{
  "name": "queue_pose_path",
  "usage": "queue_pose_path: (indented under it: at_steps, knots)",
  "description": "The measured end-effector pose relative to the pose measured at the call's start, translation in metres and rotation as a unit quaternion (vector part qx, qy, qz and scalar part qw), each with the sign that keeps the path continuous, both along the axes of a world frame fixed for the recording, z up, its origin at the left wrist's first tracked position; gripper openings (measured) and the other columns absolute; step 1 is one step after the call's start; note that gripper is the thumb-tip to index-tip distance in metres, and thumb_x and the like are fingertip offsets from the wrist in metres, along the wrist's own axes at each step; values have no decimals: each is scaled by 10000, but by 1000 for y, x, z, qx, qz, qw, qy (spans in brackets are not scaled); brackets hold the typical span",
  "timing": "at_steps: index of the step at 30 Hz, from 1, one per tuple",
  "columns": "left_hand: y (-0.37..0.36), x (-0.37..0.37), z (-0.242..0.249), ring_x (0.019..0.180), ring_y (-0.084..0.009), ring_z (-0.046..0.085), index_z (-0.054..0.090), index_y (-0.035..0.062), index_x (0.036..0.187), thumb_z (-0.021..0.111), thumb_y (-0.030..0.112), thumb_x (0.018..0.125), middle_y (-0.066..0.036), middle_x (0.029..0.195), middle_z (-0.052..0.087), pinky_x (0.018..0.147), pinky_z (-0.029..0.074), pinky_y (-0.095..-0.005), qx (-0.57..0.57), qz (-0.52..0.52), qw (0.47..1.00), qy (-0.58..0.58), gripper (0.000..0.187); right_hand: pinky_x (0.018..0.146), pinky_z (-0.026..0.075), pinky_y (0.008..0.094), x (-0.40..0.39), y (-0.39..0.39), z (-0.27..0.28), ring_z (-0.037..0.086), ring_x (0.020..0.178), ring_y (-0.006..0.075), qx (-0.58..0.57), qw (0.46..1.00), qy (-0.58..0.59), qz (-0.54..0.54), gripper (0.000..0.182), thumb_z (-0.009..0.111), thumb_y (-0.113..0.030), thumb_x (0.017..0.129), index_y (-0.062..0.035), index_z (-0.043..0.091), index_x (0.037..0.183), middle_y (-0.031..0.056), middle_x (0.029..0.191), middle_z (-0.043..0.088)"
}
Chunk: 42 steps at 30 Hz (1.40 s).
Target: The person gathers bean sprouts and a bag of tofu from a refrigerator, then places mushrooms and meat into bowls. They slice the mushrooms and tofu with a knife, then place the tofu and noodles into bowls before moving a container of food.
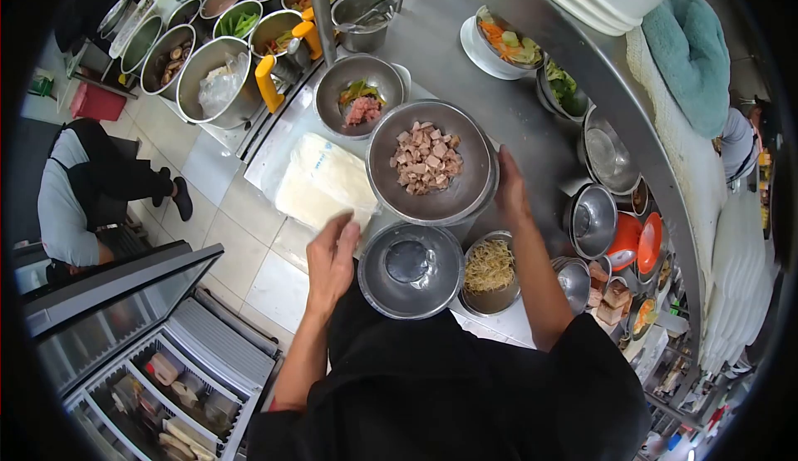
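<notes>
A steel bowl (pixel 385 185) of diced cooked meat (pixel 426 158) is in front of me, with a second rim showing under its right side. My right hand (pixel 511 185) is against that right side, its fingers partly hidden by the bowl. Left of the bowl, my left hand (pixel 333 255) is raised with slightly bent fingers and nothing in it. Beyond its fingertips lies a flat white plastic-wrapped pack (pixel 320 180). An empty-looking steel bowl (pixel 445 290) stands nearest my body. Behind the meat bowl is another steel bowl (pixel 332 95) with minced pink meat and cut vegetables.
Bean sprouts fill a container (pixel 490 266) near my right forearm. Several steel bowls (pixel 594 220) and a red bowl (pixel 625 236) line the right. Ingredient pots (pixel 218 87) stand back left. A fridge drawer (pixel 166 394) is open at lower left; another person (pixel 75 187) is beyond it.
</notes>
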<state>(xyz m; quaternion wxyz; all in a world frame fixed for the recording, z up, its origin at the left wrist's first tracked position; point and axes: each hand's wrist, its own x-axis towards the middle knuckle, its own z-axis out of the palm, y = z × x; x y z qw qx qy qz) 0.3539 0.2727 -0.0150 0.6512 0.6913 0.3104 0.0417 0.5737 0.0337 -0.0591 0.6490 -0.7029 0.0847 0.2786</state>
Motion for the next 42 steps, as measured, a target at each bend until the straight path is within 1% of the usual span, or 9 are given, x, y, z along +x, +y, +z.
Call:
queue_pose_path:
  at_steps: [2,4,5,8,19,22,31,34,42]
  knots:
    - [3,29,1,835,-196,605,495,-33,1240,493,316,904,-152,1028,620,731,470,-297,1,5,1000,-21,484,1017,321,361,-35,29,41,448,1186,202,160,985,56,-31,627,343,-535,930,-63,424,1335,91,1318,476]
    - [10,53,-3,956,-223,571,391,23,1343,432,334,892,-144,1221,524,807,457,-328,-264,-47,962,-48,549,1044,290,357,-46,32,46,419,1222,210,187,981,44,-30,636,333,-530,938,-51,389,1352,89,1350,445]
    - [12,60,-6,956,-223,571,391,23,1343,432,334,892,-144,1221,524,807,457,-328,-262,-48,963,-49,549,1072,258,353,-50,34,47,389,1258,219,214,976,32,-34,645,323,-524,946,-38,354,1368,88,1382,413]
    - [14,76,-13,1012,-237,547,360,30,1357,373,314,891,-132,1267,481,862,448,-337,-374,-100,921,-42,546,1036,322,364,-56,39,44,436,1215,220,232,966,65,-98,585,364,-490,940,-50,408,1323,96,1326,466]
    - [-8,115,-15,869,-171,615,465,14,1260,501,407,883,-86,1096,591,735,525,-297,-197,-156,968,8,546,928,421,367,-25,26,17,557,1023,239,228,964,35,-133,426,441,-358,847,-46,567,1108,110,1106,605]
    - [-21,142,-28,963,-201,592,502,38,1235,505,413,877,-110,1141,572,788,529,-370,-240,-186,953,10,519,934,422,384,-4,16,30,546,1053,257,184,970,41,-152,437,462,-349,809,-25,574,1080,140,1137,586]
    - [-72,266,-36,1088,-271,521,443,64,1274,449,483,882,-131,1218,520,810,509,-439,-164,-226,960,24,574,977,414,404,103,-34,18,522,1125,265,236,942,8,-239,457,413,-367,882,-51,524,1194,114,1220,549]
    - [-83,286,-23,996,-341,571,593,26,1118,434,331,879,-188,1184,516,652,560,-398,-103,-248,963,-3,419,979,413,421,127,-49,9,518,1133,271,239,944,-8,-227,458,407,-359,887,-52,516,1209,112,1229,542]
    - [-87,302,-27,797,-313,642,611,-35,1026,425,326,888,-233,992,582,558,555,-352,-9,-284,959,6,429,977,417,418,139,-51,3,506,1146,259,253,944,5,-210,466,453,-363,874,-68,499,1231,89,1246,528]
